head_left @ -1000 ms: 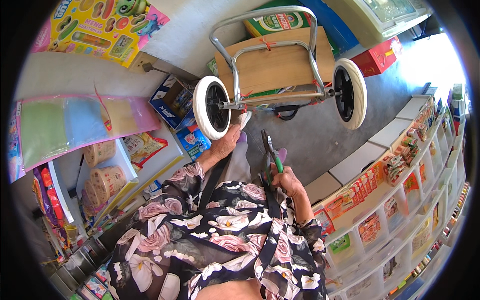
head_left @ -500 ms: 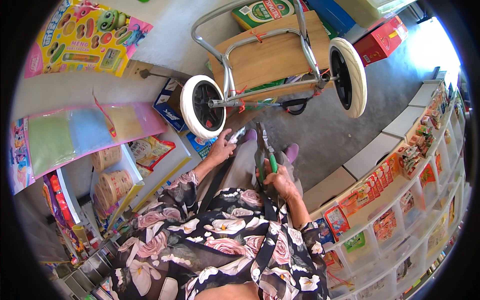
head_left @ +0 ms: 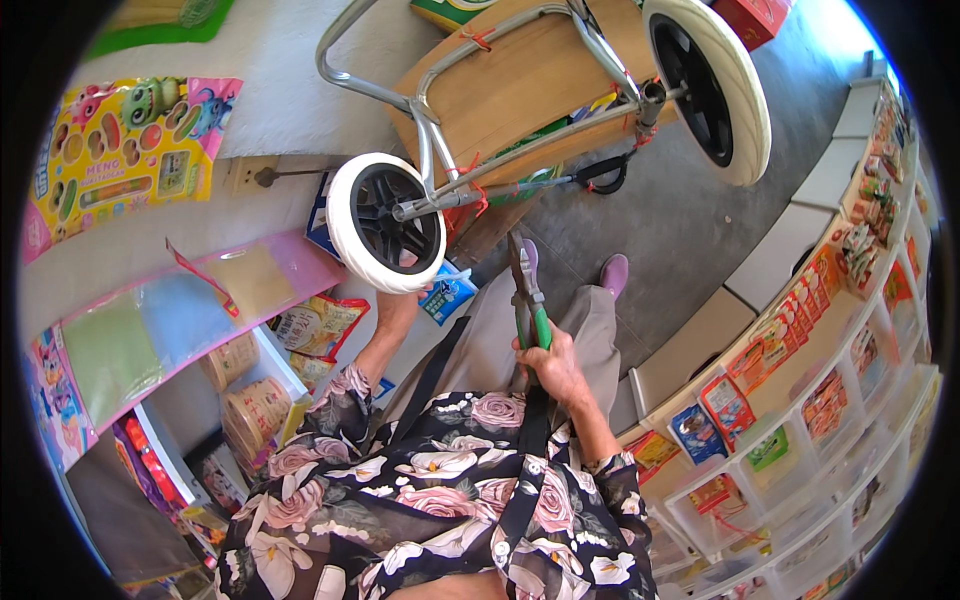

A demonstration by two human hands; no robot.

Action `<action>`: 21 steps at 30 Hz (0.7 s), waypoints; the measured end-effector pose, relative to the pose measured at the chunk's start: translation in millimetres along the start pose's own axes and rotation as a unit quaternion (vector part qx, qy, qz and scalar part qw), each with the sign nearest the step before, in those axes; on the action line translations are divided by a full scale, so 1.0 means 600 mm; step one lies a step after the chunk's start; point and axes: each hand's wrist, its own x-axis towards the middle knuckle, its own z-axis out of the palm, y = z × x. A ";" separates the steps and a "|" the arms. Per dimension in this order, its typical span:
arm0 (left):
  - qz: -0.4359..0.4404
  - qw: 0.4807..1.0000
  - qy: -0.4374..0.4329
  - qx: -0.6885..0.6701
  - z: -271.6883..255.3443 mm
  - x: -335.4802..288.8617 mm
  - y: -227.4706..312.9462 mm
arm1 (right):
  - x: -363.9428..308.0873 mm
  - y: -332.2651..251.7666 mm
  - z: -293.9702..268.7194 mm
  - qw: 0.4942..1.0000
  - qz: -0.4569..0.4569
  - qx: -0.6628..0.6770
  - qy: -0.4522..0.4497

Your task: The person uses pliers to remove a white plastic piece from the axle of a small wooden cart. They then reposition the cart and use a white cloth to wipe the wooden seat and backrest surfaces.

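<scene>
My right hand [head_left: 558,365] grips a pair of pliers [head_left: 527,290] with green handles, jaws pointing away from me. My left hand [head_left: 398,308] is by the lower edge of the left wheel [head_left: 340,225], a white tire on a black spoked hub. That wheel hides most of its fingers, so I cannot tell what they hold. A thin whitish strip [head_left: 455,276] sticks out beside it. Both wheels belong to a silver tubular cart frame [head_left: 430,150] with red ties on its tubes. The right wheel [head_left: 745,100] is also white-tired. A wooden board [head_left: 500,90] lies behind the frame.
Shelves on the left hold paper tubs [head_left: 255,410] and snack bags [head_left: 315,325]. A blue packet [head_left: 447,298] lies near my left hand. Clear plastic bins [head_left: 770,480] of packets curve along the right. A red box [head_left: 755,20] stands at the far right.
My left hand has moved from in front of my lap, where it held something small and whitish, to behind the left wheel. My view has shifted closer to the cart. The pliers stay in my right hand.
</scene>
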 end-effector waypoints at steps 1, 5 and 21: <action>0.057 0.996 0.048 0.042 -0.007 -0.003 0.008 | -0.014 0.009 0.012 0.999 -0.009 -0.035 0.027; 0.227 0.963 0.117 0.086 -0.038 -0.018 0.053 | -0.077 0.026 0.033 0.898 -0.308 -0.199 0.243; 0.401 0.886 -0.010 0.231 -0.062 0.077 0.065 | 0.006 0.123 0.091 0.982 -0.055 0.154 0.091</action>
